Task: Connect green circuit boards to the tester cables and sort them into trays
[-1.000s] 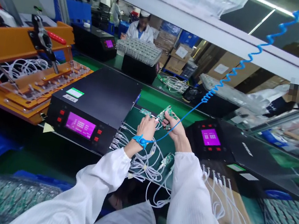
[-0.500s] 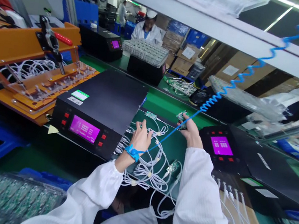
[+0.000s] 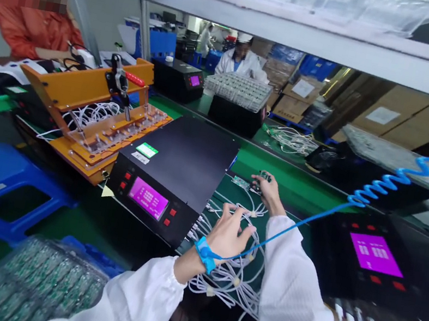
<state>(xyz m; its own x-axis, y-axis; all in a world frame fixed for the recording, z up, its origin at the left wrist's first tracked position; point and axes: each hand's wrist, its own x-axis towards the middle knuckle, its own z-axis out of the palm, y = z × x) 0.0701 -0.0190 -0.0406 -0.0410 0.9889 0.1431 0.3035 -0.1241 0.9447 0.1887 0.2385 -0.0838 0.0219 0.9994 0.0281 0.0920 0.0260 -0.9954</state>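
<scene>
My left hand [image 3: 229, 233], with a blue strap at its wrist, hovers over the coiled white cables [image 3: 237, 281], fingers apart and nothing visible in them. Farther forward, my right hand [image 3: 269, 191] is closed on a small green circuit board [image 3: 263, 177]. Just left of that hand another green circuit board [image 3: 240, 182] lies on the mat, joined to a white cable. Cable plugs line the right side of the black box [image 3: 181, 160], whose purple screen [image 3: 148, 198] is lit.
An orange fixture [image 3: 110, 136] with a red-handled clamp stands left of the box. At right is a second black device [image 3: 376, 255]. Bagged boards [image 3: 36, 278] lie at lower left, near a blue stool [image 3: 5, 190]. A coiled blue cord [image 3: 403, 174] crosses at right. Other people sit beyond.
The view has swung left, bringing a person in red into sight. My right hand has moved left with its board, close to the board on the mat. My left hand stays open over the cables.
</scene>
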